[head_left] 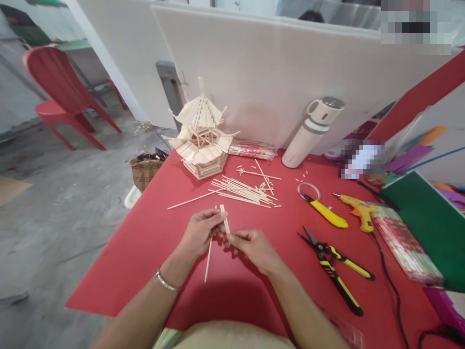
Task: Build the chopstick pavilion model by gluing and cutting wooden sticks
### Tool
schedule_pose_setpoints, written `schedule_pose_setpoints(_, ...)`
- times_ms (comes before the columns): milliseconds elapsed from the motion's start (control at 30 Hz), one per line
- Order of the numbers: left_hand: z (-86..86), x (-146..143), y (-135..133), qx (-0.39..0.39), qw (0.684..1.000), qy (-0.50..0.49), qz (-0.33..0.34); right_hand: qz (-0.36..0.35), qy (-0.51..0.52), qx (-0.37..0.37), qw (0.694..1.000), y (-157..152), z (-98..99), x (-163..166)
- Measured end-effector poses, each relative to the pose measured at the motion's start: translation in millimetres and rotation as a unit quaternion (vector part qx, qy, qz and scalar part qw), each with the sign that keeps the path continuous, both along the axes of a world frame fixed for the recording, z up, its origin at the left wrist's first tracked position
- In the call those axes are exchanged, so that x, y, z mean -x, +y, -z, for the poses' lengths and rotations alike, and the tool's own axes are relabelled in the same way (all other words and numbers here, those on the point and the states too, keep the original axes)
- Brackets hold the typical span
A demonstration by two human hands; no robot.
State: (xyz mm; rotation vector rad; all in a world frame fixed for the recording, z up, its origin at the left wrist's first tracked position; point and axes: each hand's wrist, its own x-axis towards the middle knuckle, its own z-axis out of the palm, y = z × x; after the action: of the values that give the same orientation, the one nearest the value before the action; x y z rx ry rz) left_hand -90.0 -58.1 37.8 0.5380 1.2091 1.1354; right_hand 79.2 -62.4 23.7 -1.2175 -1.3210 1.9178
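Between my two hands is a short bundle of pale wooden sticks, held side by side and tilted. My left hand pinches its upper part, thumb on top. The thumb and fingers of my right hand close on its lower end. A longer thin stick slants down beneath my left hand; whether the fingers also grip it is hidden. Just beyond my hands lies a loose pile of wooden sticks with small cut bits around it. Behind that stands a pagoda model made of sticks.
On the red table, garden shears, a yellow-handled cutter and a yellow glue gun with a black cord lie right. A white bottle stands behind, near stick packs. A white board rises at the back.
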Motion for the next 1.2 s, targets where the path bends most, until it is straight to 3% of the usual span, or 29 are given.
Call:
schedule_pose_setpoints(333,-1.9,-1,3,0.014,1.000,0.012,0.002,0.011,0.035,0.094,0.995,1,12.8,-2)
schedule_pose_setpoints(600,1.5,0,2,0.009,1.000,0.016,0.007,0.042,0.036,0.086,0.995,-4,17.7,3)
schedule_pose_setpoints(700,5.3,0,0,-0.007,0.999,0.030,0.017,0.027,0.012,0.045,0.999,-5,14.5,4)
schedule_pose_setpoints(833,3.4,3,-2,-0.046,0.995,0.073,0.055,0.004,0.013,-0.096,0.995,-1,5.1,8)
schedule_pose_setpoints(933,-2.2,17,-1,-0.087,0.980,0.167,0.059,0.023,-0.041,-0.163,0.985,4,1.4,7)
schedule_pose_setpoints(1000,-4.7,35,0,-0.135,0.946,0.292,0.033,0.032,-0.149,-0.227,0.962,8,1.6,1)
schedule_pose_setpoints(1033,-4.7,45,0,-0.168,0.912,0.373,0.023,0.024,-0.220,-0.267,0.938,10,2.0,-3)
schedule_pose_setpoints(1100,-1.9,64,-2,-0.233,0.813,0.529,0.075,-0.020,-0.361,-0.338,0.869,11,2.8,-12)
schedule_pose_setpoints(1200,8.6,82,-5,-0.292,0.676,0.649,0.192,-0.084,-0.476,-0.395,0.781,10,4.1,-16)
